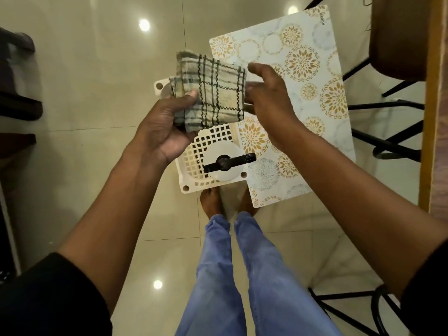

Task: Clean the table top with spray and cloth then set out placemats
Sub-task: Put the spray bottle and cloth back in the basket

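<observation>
A folded checked cloth (213, 90), beige with dark lines, is held above the floor by my left hand (167, 127), thumb pressed on its lower left corner. My right hand (266, 93) touches the cloth's right edge with fingers spread. Below them a white lattice basket (194, 163) stands on the floor with a white spray bottle (225, 163) with a black trigger head inside. A placemat (303, 76) with gold flower circles lies on the floor to the right of the basket. The wooden table edge (434, 105) runs down the right side.
Black metal chair legs (383, 132) and a brown chair seat (397, 37) stand beside the table at the right. More black legs (358, 309) are at the bottom right. Dark furniture (17, 76) sits at the left. My bare feet (211, 202) stand by the basket on glossy tiles.
</observation>
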Tool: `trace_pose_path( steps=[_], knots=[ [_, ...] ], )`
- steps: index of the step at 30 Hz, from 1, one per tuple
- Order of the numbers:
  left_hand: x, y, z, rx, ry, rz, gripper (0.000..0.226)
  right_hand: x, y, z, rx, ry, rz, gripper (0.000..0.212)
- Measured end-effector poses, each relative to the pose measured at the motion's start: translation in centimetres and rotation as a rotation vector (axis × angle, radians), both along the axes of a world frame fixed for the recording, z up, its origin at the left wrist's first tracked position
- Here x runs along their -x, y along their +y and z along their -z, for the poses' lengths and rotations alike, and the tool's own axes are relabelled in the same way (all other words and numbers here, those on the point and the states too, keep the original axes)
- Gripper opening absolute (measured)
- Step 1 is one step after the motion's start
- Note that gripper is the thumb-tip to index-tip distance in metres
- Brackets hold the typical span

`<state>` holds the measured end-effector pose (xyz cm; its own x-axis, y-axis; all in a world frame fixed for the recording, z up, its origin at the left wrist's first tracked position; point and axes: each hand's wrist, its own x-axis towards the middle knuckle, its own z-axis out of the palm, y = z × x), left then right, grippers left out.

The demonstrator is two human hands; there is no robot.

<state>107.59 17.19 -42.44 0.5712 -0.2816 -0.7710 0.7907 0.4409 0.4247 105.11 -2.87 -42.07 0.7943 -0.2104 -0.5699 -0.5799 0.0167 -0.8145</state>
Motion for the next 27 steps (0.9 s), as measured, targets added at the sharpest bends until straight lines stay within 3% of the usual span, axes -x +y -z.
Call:
trace_pose_path(
  steps=[3,5,7,9,12,15,22,27],
  knots=[
    [0.4,0.2,1.4,-0.047,0.022,0.010,0.063,-0.9,0.2,0.3,-0.288,0.110,0.118,0.018],
    [0.7,0.4,2.5,-0.122,0.005,0.044,0.055,-1.5,0.4,1.3,-0.264,0.086,0.076,0.019],
    [0.9,0.5,3.4,-0.223,-0.037,0.074,0.047,-2.1,1.0,2.7,-0.144,0.050,-0.012,0.039],
    [0.9,0.5,4.3,-0.456,-0.083,0.117,0.033,-2.5,1.7,4.1,0.000,0.033,-0.092,0.053],
    [0.8,0.6,5.8,-0.893,-0.202,0.250,0.021,-2.8,2.8,5.7,0.249,-0.021,-0.206,0.054],
    [0.6,0.4,6.6,-1.150,-0.301,0.388,0.024,-2.8,3.2,6.7,0.456,-0.104,-0.318,0.048],
    [0.3,-0.1,7.5,-1.388,-0.551,0.539,0.030,-3.6,3.1,7.8,0.683,-0.238,-0.476,0.049],
    [0.6,0.7,8.0,-1.410,-0.736,0.561,0.061,-2.9,2.3,8.0,1.029,-0.456,-0.583,0.043]
  ],
)
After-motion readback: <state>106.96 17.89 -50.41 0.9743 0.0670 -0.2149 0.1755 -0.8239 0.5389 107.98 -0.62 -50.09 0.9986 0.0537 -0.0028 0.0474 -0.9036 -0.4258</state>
